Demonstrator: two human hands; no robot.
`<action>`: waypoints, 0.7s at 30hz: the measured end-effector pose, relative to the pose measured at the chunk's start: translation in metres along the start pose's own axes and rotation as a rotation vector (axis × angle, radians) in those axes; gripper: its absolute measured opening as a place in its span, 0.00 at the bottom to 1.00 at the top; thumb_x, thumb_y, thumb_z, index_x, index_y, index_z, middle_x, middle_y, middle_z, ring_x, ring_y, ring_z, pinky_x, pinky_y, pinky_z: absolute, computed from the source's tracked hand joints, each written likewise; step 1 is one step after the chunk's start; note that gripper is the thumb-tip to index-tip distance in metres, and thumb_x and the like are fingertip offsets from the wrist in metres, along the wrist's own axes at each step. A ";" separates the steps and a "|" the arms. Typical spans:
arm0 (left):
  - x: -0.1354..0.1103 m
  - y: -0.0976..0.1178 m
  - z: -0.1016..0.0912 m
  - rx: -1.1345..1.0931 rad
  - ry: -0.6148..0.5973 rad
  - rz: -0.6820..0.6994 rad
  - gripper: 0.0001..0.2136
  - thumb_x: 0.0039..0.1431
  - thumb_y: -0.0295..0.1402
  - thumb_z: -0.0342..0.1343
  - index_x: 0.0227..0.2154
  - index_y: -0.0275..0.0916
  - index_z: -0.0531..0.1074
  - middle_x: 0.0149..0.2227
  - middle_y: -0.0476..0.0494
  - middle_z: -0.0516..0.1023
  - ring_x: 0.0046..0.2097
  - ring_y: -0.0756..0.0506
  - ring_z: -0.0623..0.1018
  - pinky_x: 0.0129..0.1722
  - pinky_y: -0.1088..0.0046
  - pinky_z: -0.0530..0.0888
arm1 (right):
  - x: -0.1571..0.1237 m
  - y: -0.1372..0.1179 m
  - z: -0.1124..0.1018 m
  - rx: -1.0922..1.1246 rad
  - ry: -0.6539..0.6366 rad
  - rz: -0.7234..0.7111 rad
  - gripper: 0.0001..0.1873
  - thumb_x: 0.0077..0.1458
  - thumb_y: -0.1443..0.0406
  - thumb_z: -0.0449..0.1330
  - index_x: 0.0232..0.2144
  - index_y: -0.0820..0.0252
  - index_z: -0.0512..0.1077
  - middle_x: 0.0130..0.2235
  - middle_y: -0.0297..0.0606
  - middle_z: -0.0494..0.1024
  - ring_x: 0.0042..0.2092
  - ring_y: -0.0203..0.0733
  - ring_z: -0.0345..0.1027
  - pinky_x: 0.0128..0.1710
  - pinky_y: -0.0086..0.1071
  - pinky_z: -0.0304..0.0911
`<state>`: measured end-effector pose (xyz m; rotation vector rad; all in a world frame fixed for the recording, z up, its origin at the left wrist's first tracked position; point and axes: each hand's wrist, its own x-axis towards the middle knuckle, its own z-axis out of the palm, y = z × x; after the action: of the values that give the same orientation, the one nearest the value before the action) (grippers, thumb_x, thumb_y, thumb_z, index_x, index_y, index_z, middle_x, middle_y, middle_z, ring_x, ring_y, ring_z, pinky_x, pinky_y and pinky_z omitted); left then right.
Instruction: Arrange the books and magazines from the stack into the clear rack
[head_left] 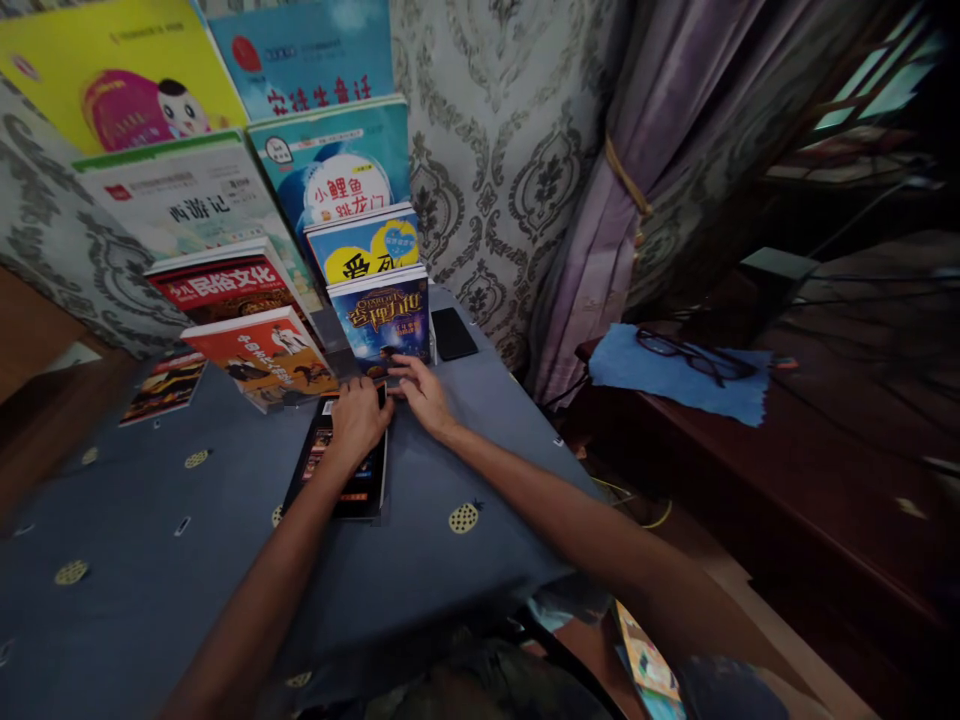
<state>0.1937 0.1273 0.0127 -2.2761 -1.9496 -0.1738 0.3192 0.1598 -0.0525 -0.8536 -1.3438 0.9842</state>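
Note:
A black book (pixel 367 480) lies flat on the cloth-covered table, its cover printed with small pictures. My left hand (pixel 358 418) is over its far end, fingers curled at the far edge and thumb along the right side. Just right of it, my right hand (pixel 424 395) has its fingers extended toward the bottom of an upright blue book (pixel 382 315); whether they touch it I cannot tell. An orange book (pixel 262 355) stands left of the blue one. Behind these two, more books rise in tiers, among them a red one (pixel 232 285).
The table (pixel 225 570) has a grey-blue cloth with pineapple prints. A black phone (pixel 454 333) lies right of the blue book, and another book (pixel 163 388) lies at the left. Glasses (pixel 694 352) rest on a blue cloth (pixel 637 370) on dark red furniture. A purple curtain (pixel 600 250) hangs behind.

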 end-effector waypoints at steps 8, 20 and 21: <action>-0.003 -0.008 0.009 -0.097 0.088 0.010 0.15 0.68 0.42 0.45 0.41 0.36 0.72 0.43 0.32 0.77 0.48 0.34 0.77 0.44 0.59 0.73 | -0.004 -0.008 0.001 -0.111 -0.005 -0.012 0.22 0.57 0.70 0.53 0.53 0.53 0.68 0.51 0.40 0.78 0.41 0.41 0.78 0.52 0.44 0.72; 0.000 -0.005 0.005 -0.051 0.084 0.000 0.14 0.67 0.36 0.44 0.41 0.35 0.73 0.43 0.31 0.79 0.47 0.34 0.77 0.44 0.59 0.74 | -0.005 -0.012 0.001 -0.152 -0.026 -0.036 0.22 0.57 0.70 0.51 0.53 0.54 0.68 0.51 0.40 0.78 0.41 0.40 0.79 0.50 0.41 0.72; 0.000 -0.005 0.004 -0.051 0.078 -0.008 0.14 0.67 0.35 0.44 0.41 0.35 0.73 0.43 0.31 0.79 0.48 0.34 0.78 0.44 0.59 0.74 | -0.005 -0.012 0.001 -0.159 -0.025 -0.038 0.22 0.57 0.70 0.51 0.53 0.54 0.68 0.51 0.41 0.78 0.40 0.40 0.79 0.50 0.41 0.72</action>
<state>0.1890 0.1285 0.0088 -2.2573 -1.9369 -0.3125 0.3196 0.1507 -0.0429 -0.9345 -1.4690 0.8696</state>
